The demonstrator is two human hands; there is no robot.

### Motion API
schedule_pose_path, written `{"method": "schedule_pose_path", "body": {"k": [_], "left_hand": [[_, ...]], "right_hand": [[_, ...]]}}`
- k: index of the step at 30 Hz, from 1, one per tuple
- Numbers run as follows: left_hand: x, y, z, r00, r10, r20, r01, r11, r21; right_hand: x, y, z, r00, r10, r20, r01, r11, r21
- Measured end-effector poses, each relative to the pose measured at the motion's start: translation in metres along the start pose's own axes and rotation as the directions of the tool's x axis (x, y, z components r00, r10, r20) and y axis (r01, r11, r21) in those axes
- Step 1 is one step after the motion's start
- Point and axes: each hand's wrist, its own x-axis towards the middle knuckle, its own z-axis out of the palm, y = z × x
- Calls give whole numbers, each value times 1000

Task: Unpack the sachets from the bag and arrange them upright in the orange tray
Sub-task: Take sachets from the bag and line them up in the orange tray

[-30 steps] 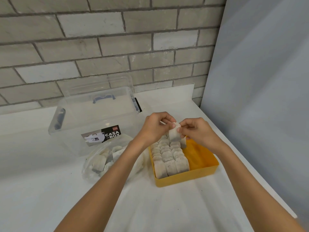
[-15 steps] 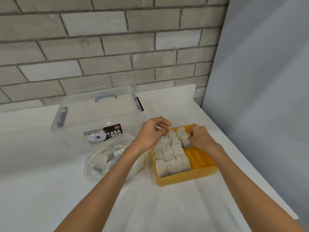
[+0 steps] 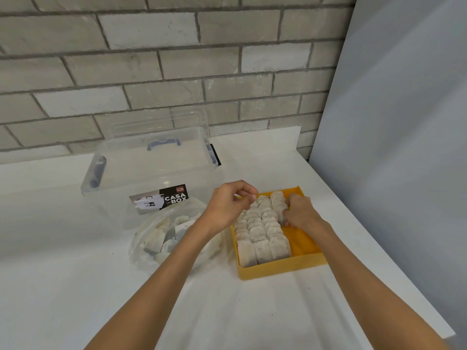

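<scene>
Three upright rows of sachets (image 3: 262, 233) fill the orange tray (image 3: 280, 269) on the white surface (image 3: 227, 311); right hand (image 3: 300, 214) pinches one sachet into line, left hand (image 3: 228, 205) curled empty, bag (image 3: 166, 238) half full alongside.

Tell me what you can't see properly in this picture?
Head view:
- The sachet at the right hand: fingers cover it, grip unclear.
- Left hand: curled, contents hidden.
- Bag: crinkled plastic and the left forearm hide its sachet count.
- Orange tray: back rows overlap, uncountable.
</scene>
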Motion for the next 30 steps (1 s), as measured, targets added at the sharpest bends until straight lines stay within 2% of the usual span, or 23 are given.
{"method": "schedule_pose_path", "body": {"k": [7,12,16,21,26,30], "left_hand": [[-5,-5,-6,1000,-13,-12,13,1000,6],[-16,-8,-21,999,-19,-31,19,1000,2],[-31,-14,-44,997,-45,-65,46,999,16],[-49,-30,-86,984,-172,-45,174,983,62],[-54,-63,-104,963,-267,28,239,900,364],[-49,-93,-88,949,-311,-57,286,770,570]], "right_hand": [[0,2,-9,994,-68,-86,62,995,-73],[-10,-16,-19,973,-193,-127,191,981,-23],[-30,-49,-15,934,-352,-54,354,935,28],[-47,-99,15,867,-492,80,485,870,89],[-50,-138,56,762,-593,260,585,802,115],[-39,-149,84,748,-549,373,602,798,-32]]}}
